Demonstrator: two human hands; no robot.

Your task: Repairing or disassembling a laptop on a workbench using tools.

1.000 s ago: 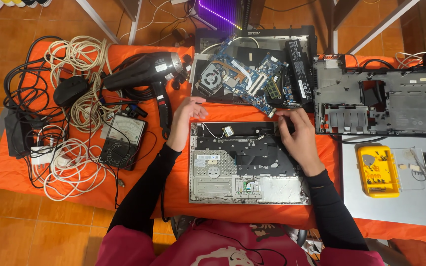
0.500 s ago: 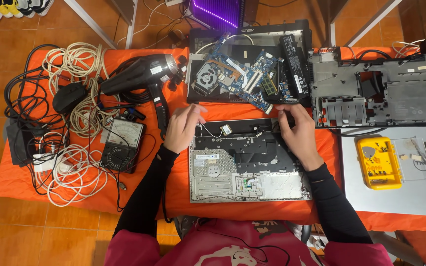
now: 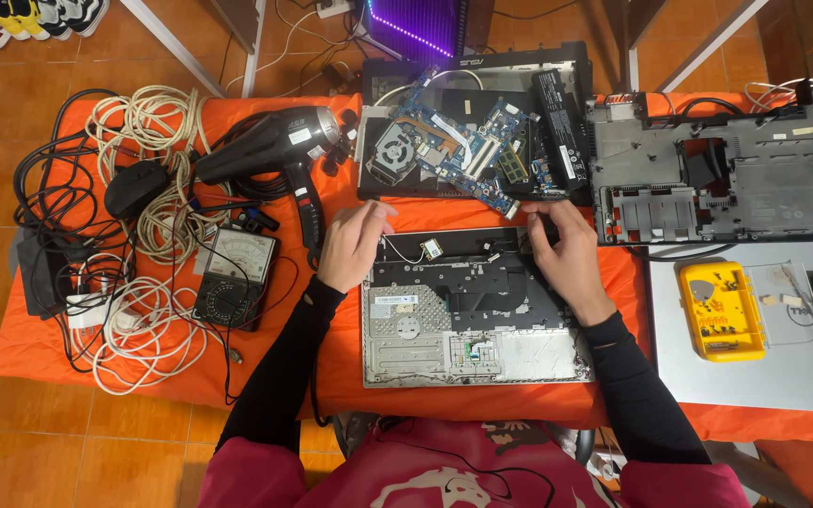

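Both forearms, in black sleeves, reach forward from the near edge of the table (image 3: 265, 376), which is covered in orange cloth, and converge on an opened laptop shell (image 3: 472, 306) lying flat in the middle of the near half.

The left hand (image 3: 352, 246) rests at the shell's far left corner, palm down, fingers loosely curled and a little spread. They touch the corner rim but close on nothing that can be seen. The right hand (image 3: 566, 259) lies over the shell's far right corner, back of the hand up, fingers bent toward the far edge. The fingertips press at the rim, and whether they pinch anything there cannot be told.

The shell sits between the two hands, its long axis running left to right, parallel to the table's near edge, with its bare metal inside facing up. A small card with a thin white wire (image 3: 432, 249) lies just inside its far edge, between the hands and touching neither.

Just beyond the shell lies a circuit board with a fan (image 3: 444, 146). To the right sits another stripped laptop base (image 3: 717, 179). A hair dryer (image 3: 279, 141), a meter (image 3: 234, 277) and coiled cables (image 3: 143, 122) fill the left end. A yellow case (image 3: 722, 310) rests near the right end.
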